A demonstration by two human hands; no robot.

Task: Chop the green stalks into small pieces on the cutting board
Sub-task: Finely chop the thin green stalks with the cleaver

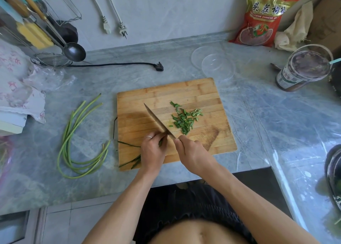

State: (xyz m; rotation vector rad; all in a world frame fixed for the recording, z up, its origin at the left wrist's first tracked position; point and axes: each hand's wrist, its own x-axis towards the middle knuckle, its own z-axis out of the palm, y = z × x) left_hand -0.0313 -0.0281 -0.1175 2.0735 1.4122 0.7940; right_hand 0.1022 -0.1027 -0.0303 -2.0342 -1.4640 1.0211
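Note:
A wooden cutting board point(193, 92) lies on the marble counter. My left hand point(153, 153) curls over a small bunch of green stalks point(132, 161) at the board's near left part; their ends stick out to the left of the hand. My right hand point(191, 154) grips the handle of a knife point(156, 121), whose blade runs up and left, right beside my left fingers. A heap of chopped green pieces point(184, 120) lies right of the blade. Several long uncut stalks point(77, 142) lie on the counter left of the board.
Two clear plastic lids point(212, 63) lie behind the board. A black plug and cord point(158, 66) trails on the counter at the back. A jar with a dark paste point(302, 70) stands at right, a red bag point(262, 18) against the wall. Crumpled plastic point(46, 79) sits far left.

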